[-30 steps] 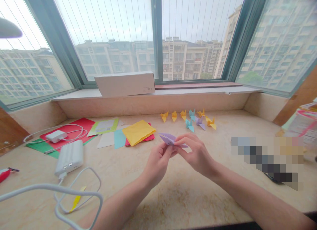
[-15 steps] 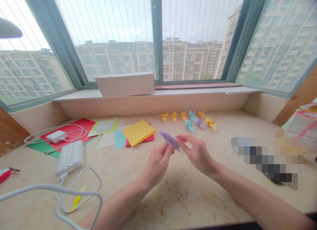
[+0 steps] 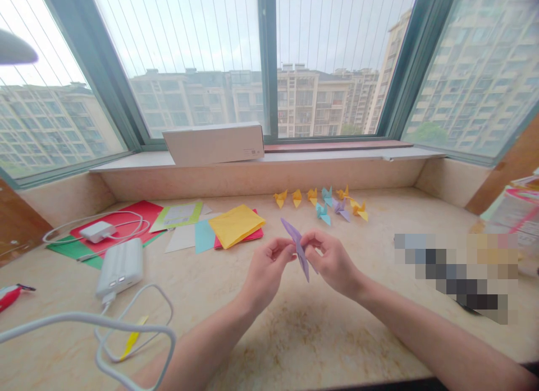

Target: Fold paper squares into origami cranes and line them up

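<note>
Both my hands hold a folded purple paper piece [image 3: 298,246] above the marble ledge [image 3: 303,329]. My left hand [image 3: 265,273] pinches its left side with thumb and fingers closed. My right hand [image 3: 332,262] pinches its right side, fingers curled. The paper is narrow and pointed, turned almost on edge, one tip up to the left and one tip down. Behind my hands stand several small folded paper cranes [image 3: 322,203] in yellow, teal and purple.
A stack of coloured paper sheets [image 3: 233,225] lies left of the hands, with red and green sheets [image 3: 126,219] further left. A white power bank [image 3: 119,267], a charger [image 3: 96,231] and cables [image 3: 126,335] lie at left. A white box [image 3: 213,142] sits on the sill.
The purple paper has turned from lying nearly flat to standing on edge, and both hands have drawn closer together and slightly lower around it.
</note>
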The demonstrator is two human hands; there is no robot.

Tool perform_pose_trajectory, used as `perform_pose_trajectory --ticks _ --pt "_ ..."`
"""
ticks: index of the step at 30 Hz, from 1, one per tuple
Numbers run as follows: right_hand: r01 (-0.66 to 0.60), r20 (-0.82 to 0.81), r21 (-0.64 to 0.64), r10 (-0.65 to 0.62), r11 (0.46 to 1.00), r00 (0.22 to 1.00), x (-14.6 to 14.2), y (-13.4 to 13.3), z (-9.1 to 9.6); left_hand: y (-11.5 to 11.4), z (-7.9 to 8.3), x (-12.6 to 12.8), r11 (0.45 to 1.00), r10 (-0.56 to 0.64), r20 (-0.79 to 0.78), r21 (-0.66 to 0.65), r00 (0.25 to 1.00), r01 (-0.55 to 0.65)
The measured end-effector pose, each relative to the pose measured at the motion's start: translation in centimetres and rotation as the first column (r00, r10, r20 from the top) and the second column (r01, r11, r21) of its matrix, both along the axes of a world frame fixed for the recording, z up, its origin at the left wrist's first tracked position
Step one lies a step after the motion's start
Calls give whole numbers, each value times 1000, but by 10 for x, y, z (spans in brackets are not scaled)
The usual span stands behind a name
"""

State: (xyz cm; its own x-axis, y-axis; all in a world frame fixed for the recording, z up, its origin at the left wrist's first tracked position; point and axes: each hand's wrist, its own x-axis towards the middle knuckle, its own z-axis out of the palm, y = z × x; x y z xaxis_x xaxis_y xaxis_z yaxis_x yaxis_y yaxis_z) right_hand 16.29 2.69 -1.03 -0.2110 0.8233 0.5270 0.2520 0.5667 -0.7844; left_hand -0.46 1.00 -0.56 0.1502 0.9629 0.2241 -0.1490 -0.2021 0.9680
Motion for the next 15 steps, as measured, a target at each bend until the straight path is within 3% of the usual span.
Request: perform_pose_trajectory --ticks 6,11,15 --pt "-36 -22 -56 35 998 999 -3 -5 5 -2 5 0 990 122 -66 77 990 -117" --pt "-22 -84 -65 17 998 996 -5 -5 3 -3 3 2 980 174 -16 99 985 -172" --pt "21 -107 -31 -25 999 994 -5 -5 2 -3 4 1 991 104 68 76 992 -109"
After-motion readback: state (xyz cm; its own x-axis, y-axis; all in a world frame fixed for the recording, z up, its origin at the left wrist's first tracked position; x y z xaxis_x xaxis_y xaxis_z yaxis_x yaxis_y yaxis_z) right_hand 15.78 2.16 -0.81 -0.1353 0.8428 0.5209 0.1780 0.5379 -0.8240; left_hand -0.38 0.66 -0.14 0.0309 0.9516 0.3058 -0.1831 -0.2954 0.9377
